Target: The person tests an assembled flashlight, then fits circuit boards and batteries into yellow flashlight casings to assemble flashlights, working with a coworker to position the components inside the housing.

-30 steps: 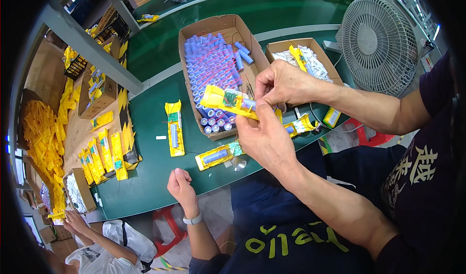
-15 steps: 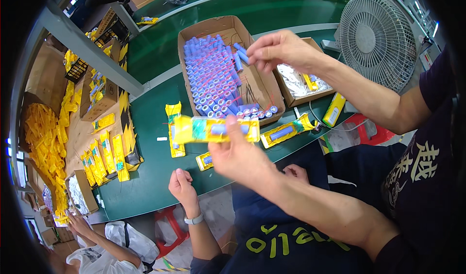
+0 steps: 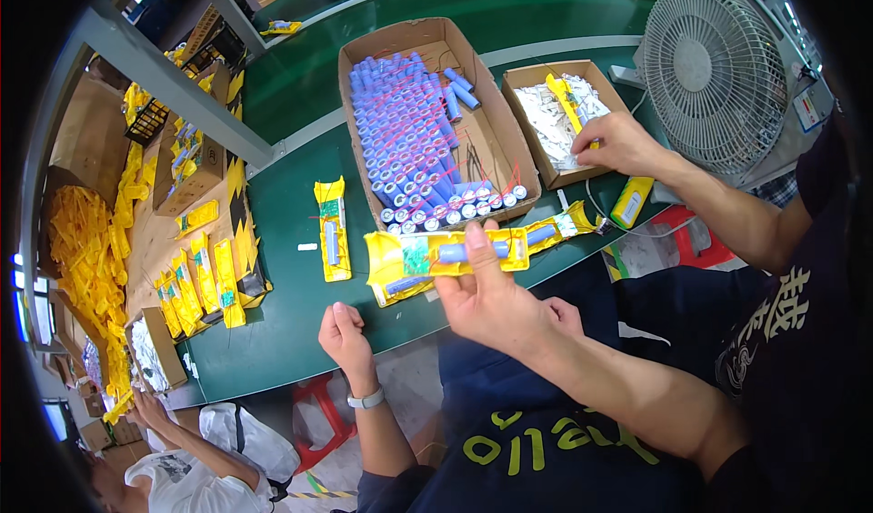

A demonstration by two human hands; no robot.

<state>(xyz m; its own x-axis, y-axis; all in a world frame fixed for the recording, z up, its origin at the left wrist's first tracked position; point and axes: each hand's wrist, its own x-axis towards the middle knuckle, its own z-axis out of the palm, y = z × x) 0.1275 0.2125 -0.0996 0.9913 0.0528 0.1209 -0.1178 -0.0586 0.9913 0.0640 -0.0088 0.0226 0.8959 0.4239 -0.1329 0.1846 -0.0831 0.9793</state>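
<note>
My left hand [image 3: 346, 337], with a pale band at its wrist, hovers at the table's front edge. Its fingers are curled in and nothing shows in them. Most of my right hand [image 3: 565, 316] is hidden behind a co-worker's forearm. Above it, the co-worker's left hand [image 3: 482, 290] grips a yellow battery pack [image 3: 455, 254] with a blue cell and a green circuit board. The co-worker's other hand [image 3: 626, 145] pinches something unclear at a small carton [image 3: 536, 81] of white pieces. Another yellow pack [image 3: 332, 231] lies on the table near my left hand.
A large carton [image 3: 526, 154] holds rows of blue cells with red wires. A fan [image 3: 696, 67] stands at the right. Left are a grey post [image 3: 173, 85], yellow packs [image 3: 205, 281] and a heap of yellow pieces [image 3: 86, 249]. Another person's hand [image 3: 150, 410] is at lower left.
The co-worker's one hand has moved from above the cells to the small carton. Their other hand has shifted right with the yellow battery pack. My left hand has barely moved.
</note>
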